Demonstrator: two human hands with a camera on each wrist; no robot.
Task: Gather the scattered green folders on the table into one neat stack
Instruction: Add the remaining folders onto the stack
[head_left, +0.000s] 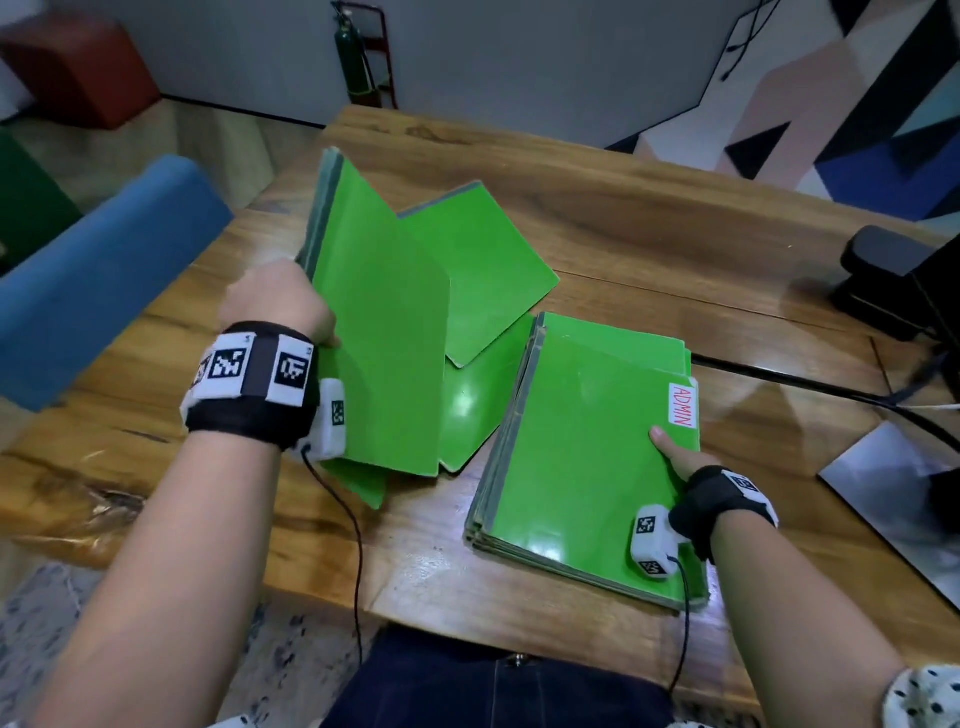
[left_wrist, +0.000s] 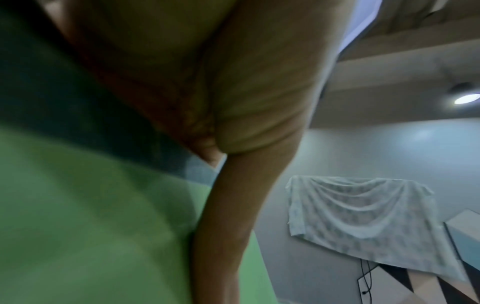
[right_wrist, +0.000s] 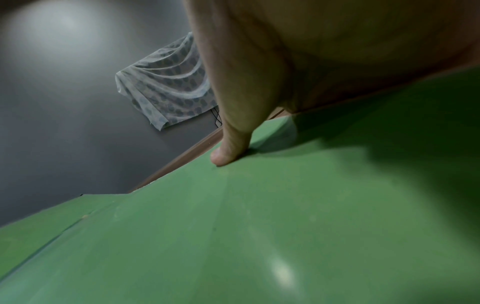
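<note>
Folders (head_left: 384, 332) upright in L hand (head_left: 275, 306) grip — R hand (head_left: 680, 457) thumb atop stack (head_left: 582, 457), fingers hidden

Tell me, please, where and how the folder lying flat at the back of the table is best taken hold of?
Take the back folder by its free right corner, coming in from the right. It lies flat and skewed; its left part is hidden behind the tilted folders that the left hand holds, while the right edge sits clear on the table. The right hand, now resting on the stack, seems nearest.

white label (head_left: 682, 405) reading "ADMIN" in red, on top folder (head_left: 587, 457) of right stack, wristband markers (head_left: 254, 369) carry no readable text
</note>
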